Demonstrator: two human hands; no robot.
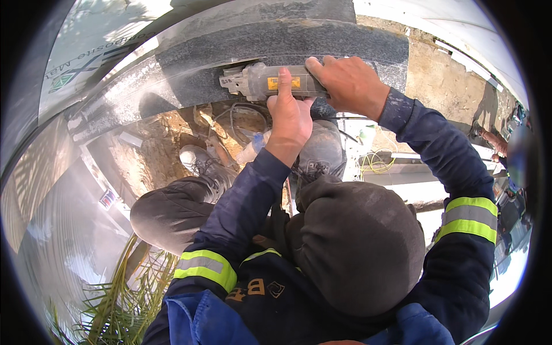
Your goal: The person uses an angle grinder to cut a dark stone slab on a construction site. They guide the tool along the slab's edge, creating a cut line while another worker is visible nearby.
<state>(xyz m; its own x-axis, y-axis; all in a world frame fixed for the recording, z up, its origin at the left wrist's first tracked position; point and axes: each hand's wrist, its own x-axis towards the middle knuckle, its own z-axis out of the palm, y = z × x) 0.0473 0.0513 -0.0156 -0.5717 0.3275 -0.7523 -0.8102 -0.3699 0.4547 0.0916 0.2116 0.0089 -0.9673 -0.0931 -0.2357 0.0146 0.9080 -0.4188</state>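
Largest before us is the dark grey slab [287,43], long, curved and streaked with pale dust, running across the upper part of the view. Next come our dark blue sleeves [440,146], each ringed by a yellow-green and silver band, and our dark-trousered right knee [359,250], bent below the work. The power tool [260,80], a grey, dusty cylinder, lies crosswise in our grasp over the slab's near edge, its head toward the left; we cannot tell whether the head touches the stone.

Our right hand [349,85] has the tool's rear end: the palm is over it and the fingers are bent around it, spread only as wide as the body, with some of their length hidden from us. Our left hand [292,121] grips the middle from the near side, its thumb laid straight up across the casing, the other fingers curled underneath and mostly out of sight. Smaller again, a loop of yellow cord [376,164] lies beyond our right knee. Smallest is the yellow label [272,83] on the casing, partly covered by our left thumb.
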